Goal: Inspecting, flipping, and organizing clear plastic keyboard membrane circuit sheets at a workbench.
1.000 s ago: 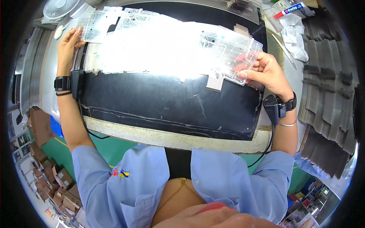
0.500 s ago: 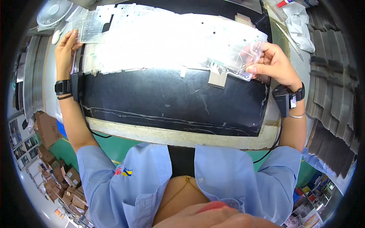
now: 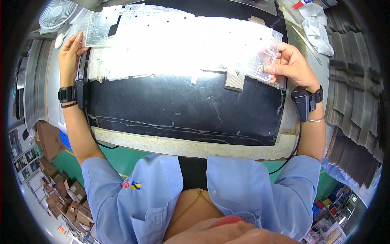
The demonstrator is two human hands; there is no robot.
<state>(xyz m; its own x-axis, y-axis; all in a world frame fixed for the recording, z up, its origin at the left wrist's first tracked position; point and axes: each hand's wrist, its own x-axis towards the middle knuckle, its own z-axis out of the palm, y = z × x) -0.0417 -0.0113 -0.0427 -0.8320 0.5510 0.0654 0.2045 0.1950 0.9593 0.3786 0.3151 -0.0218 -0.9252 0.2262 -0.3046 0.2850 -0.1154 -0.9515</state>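
Observation:
A long, clear plastic sheet with printed circuit lines point(image 3: 174, 40) stretches across the far part of the black work mat point(image 3: 183, 114). Glare whites out most of its middle, so I cannot tell how many layers lie there. My left hand point(image 3: 70, 55) is closed on the sheet's left end, thumb against fingers. At the right end my right hand point(image 3: 293, 67) pinches the sheet, its thumb on top and some fingers showing through the clear film. A small grey block point(image 3: 234, 81) sits by the sheet's near edge, left of my right hand.
A white fan point(image 3: 57, 14) stands at the far left. Crumpled white cloth point(image 3: 317, 28) and a white pen-like stick point(image 3: 306, 44) lie at the far right. Stacked grey sheets point(image 3: 353, 93) line the right side. Black cables run from both wrist devices over the table's near edge.
My right hand has shifted slightly left with the sheet's right end, whose near corner has drawn back. More of the grey block shows now. My left hand has stayed almost still.

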